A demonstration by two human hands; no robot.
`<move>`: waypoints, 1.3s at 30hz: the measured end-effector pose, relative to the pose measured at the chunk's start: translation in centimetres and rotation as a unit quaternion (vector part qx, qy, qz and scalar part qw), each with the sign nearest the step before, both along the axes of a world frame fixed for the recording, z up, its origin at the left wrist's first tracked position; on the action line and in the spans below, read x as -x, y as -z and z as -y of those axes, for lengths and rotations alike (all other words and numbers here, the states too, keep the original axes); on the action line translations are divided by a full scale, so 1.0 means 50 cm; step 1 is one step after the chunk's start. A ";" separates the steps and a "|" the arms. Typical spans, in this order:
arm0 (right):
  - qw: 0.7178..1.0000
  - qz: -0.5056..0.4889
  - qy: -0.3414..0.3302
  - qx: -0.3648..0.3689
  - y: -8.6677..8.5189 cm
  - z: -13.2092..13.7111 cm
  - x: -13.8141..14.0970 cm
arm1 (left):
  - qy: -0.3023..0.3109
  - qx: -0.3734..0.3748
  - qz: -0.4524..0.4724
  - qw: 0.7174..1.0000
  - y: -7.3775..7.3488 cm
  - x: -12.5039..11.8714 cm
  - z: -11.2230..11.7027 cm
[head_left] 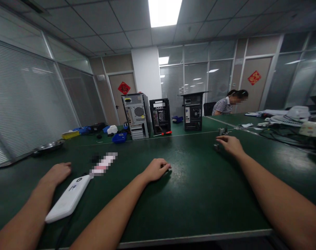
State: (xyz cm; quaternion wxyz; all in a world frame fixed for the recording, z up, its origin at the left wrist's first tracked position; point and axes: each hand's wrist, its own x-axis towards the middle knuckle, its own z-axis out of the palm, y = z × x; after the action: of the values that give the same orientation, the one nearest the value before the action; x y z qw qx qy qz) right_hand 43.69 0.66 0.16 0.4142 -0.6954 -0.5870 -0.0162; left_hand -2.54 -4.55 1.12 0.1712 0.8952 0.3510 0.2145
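Right hand, fingers loosely apart, just beside small metal part far right on table, probably light, hard, slippery, so pinch its sides; left hand curled closed.

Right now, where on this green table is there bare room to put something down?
Bare green table between the middle hand and the right hand, and the strip ahead up to the computer cases. Crowded: white device at left, small metal part by the right hand, clutter far right.
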 end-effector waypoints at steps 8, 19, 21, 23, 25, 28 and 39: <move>0.998 0.050 -0.023 0.027 0.011 -0.009 0.012 | 0.000 0.005 0.002 1.000 -0.002 0.000 0.003; 0.997 0.060 0.013 0.040 0.024 -0.015 0.003 | -0.010 0.011 0.000 1.000 -0.007 -0.001 0.009; 0.997 0.059 0.024 0.035 0.026 -0.015 0.000 | -0.012 0.012 0.001 1.000 -0.009 -0.002 0.010; 0.997 0.063 0.025 0.034 0.027 -0.015 -0.004 | -0.012 0.009 0.003 1.000 -0.008 -0.003 0.010; 0.997 0.074 0.019 0.034 0.026 -0.014 -0.005 | -0.010 0.007 0.003 1.000 -0.007 -0.003 0.008; 0.996 0.089 0.012 0.018 0.022 -0.013 0.000 | -0.007 0.006 0.002 1.000 -0.004 -0.002 0.005; 0.994 0.110 -0.020 0.017 0.022 -0.013 0.019 | -0.008 0.003 0.001 1.000 -0.005 0.001 0.008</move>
State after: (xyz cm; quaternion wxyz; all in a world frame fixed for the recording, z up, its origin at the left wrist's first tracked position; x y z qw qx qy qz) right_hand 42.73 1.29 -0.95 0.3350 -0.6849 -0.6428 -0.0745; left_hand -2.57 -4.95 1.38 0.1724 0.8920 0.3583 0.2153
